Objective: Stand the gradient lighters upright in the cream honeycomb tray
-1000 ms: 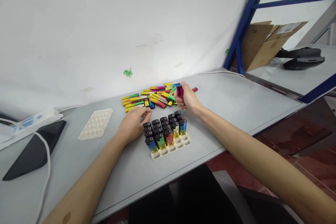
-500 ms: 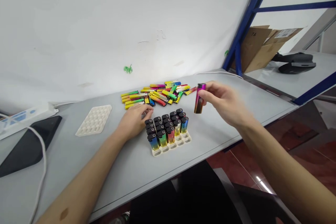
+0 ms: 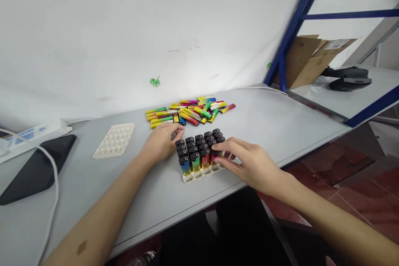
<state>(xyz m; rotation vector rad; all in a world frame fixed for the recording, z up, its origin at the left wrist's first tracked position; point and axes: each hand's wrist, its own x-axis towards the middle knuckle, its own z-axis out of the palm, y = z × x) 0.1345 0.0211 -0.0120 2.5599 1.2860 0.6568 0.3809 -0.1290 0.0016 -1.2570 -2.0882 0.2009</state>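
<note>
A cream slotted tray on the grey table holds several upright rainbow lighters with black caps. My right hand is at the tray's right front corner, its fingertips closed on a pink-red lighter standing in a slot there. My left hand rests flat on the table against the tray's back left side and holds nothing. Behind the tray lies a loose pile of lighters.
An empty cream tray lies to the left. Further left are a white power strip, a white cable and a flat black device. A blue rack post, a cardboard box and a black tool stand at the right.
My right hand picked a pink lighter from the pile, lifted it to the right, then brought it down to the tray's right front corner. The left hand stayed put.
</note>
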